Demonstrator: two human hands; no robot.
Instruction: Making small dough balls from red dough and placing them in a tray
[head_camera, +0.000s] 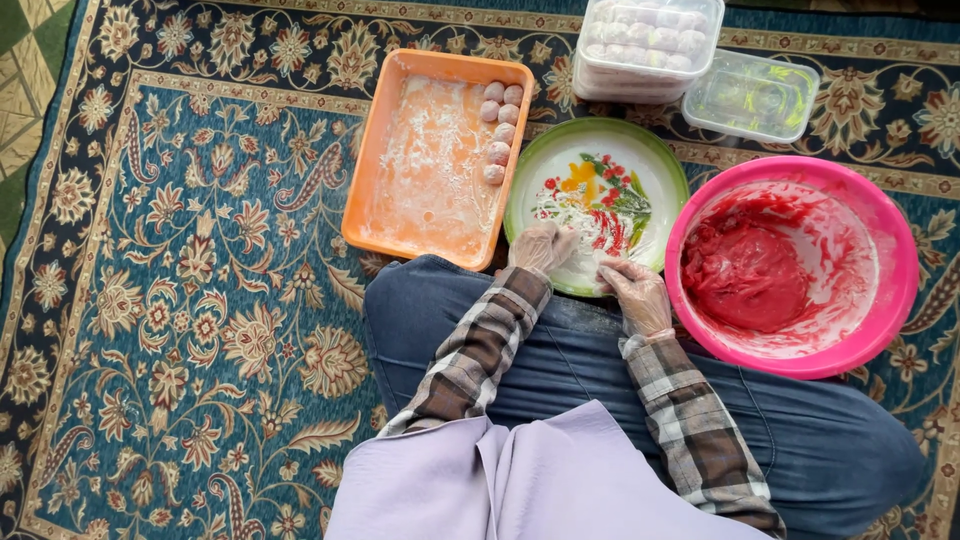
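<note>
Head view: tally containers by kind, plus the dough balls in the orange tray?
Orange tray: 1
Flowered plate: 1
Pink bowl: 1
Clear plastic boxes: 3, two stacked, one apart
Pink dough balls: 6
Total: 12

Orange tray (375, 215), pink bowl (893, 300) of red dough (745, 275), green-rimmed flowered plate (655, 165), blue paisley carpet (190, 300).

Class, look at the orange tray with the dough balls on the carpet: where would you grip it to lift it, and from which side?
Probably grip the orange tray by its two long raised rims, one hand from each side. The pink balls line the right edge, so keep it level. The plate crowds the right side; the left is free.
</note>
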